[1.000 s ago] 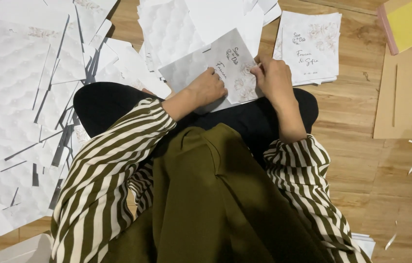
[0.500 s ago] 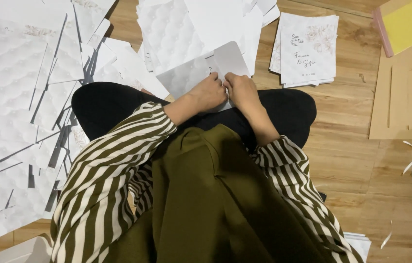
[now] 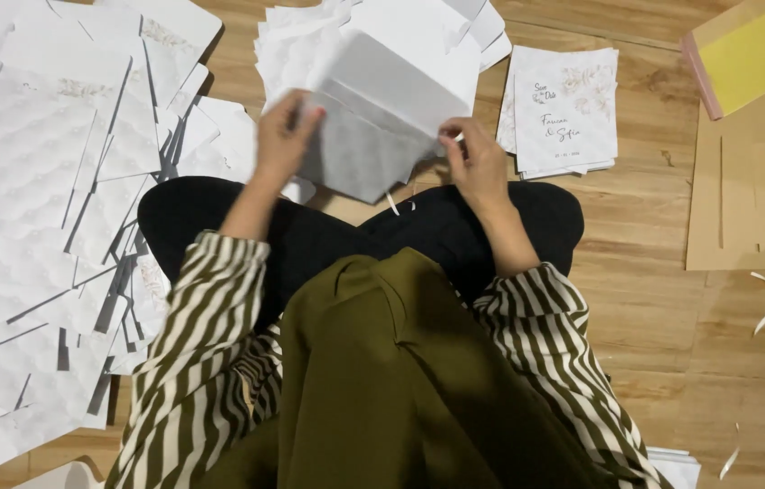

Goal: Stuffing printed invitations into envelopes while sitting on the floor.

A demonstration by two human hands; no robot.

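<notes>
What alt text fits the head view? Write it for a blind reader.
Seen from above, a seated person's left hand and right hand hold a folded white paper sheet over their lap, with embossed white sheets spread on the wooden floor.

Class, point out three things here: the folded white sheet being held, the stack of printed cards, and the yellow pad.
folded white sheet (image 3: 373, 136), head view, its grey shaded face.
stack of printed cards (image 3: 565, 113), head view, top card's middle.
yellow pad (image 3: 756, 47), head view, its yellow face.
</notes>
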